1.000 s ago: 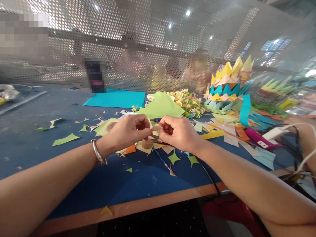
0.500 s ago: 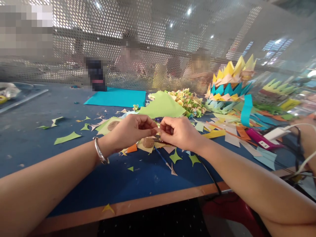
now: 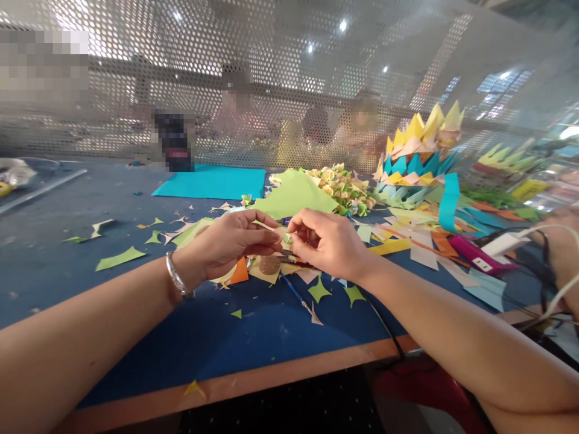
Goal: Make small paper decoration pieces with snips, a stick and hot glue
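Observation:
My left hand (image 3: 235,241) and my right hand (image 3: 328,241) are raised close together over the table, a small gap between their fingertips. In that gap a small folded pale-green paper piece (image 3: 287,239) sits at my right hand's pinched thumb and fingers. My left thumb and fingertips are pressed together beside it; what they hold is hidden. Below the hands are a round brown disc (image 3: 270,264), an orange paper scrap (image 3: 239,272) and a thin blue stick-like tool (image 3: 295,289). A light-green sheet (image 3: 298,196) lies just beyond them.
Behind the green sheet is a heap of small folded paper pieces (image 3: 346,190). A blue sheet (image 3: 217,182) lies back left. Right stand a tiered pointed-paper construction (image 3: 418,160) and a purple power strip (image 3: 477,253) with cables. Another person's arm (image 3: 561,247) is at far right.
My fingertips, touching around a small piece before, have parted slightly, my left hand shifting left. The small green paper piece now shows between them. The view has shifted slightly.

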The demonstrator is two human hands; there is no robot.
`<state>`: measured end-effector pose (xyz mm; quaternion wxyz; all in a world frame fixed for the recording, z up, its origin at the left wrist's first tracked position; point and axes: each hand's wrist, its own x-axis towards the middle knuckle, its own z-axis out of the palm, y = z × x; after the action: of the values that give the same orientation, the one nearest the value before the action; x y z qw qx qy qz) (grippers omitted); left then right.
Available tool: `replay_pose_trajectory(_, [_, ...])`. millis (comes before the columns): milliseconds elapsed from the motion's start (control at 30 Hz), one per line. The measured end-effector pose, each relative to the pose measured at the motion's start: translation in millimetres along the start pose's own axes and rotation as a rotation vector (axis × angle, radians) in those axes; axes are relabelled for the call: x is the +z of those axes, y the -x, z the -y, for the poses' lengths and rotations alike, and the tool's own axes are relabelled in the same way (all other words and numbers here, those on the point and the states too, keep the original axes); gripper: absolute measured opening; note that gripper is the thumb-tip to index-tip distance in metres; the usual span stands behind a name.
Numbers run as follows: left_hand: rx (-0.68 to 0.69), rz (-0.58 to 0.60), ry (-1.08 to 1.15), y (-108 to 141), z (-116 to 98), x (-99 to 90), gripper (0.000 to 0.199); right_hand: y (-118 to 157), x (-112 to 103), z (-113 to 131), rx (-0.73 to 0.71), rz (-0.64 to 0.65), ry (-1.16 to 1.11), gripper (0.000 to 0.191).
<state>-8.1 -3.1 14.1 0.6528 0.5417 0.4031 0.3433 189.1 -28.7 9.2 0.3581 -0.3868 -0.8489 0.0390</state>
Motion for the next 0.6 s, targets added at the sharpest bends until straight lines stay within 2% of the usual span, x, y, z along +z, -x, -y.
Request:
replay_pose_trajectory(200, [-0.056, 0.037, 0.079, 2.9, -3.6, 2.7, 0.009, -0.1, 0.4, 2.3, -0.088, 0.060, 0.056, 0.018])
replay_pose_trajectory(300, [-0.067, 0.066, 0.084, 4.5, -4.0, 4.5, 0.010, -0.3, 0.8, 1.8, -0.114, 0.055, 0.077, 0.016])
replay_pose_trajectory(467, [-0.073, 0.030, 0.107, 5.1, -3.3, 4.9, 0.016, -0.9, 0.3, 0.8, -0.185, 0.028, 0.106, 0.015])
replay_pose_trajectory(600, [-0.046, 0.027, 0.080, 4.8, -1.7, 3.9, 0.011, -0.9, 0.5, 1.0, -0.185, 0.037, 0.121, 0.014])
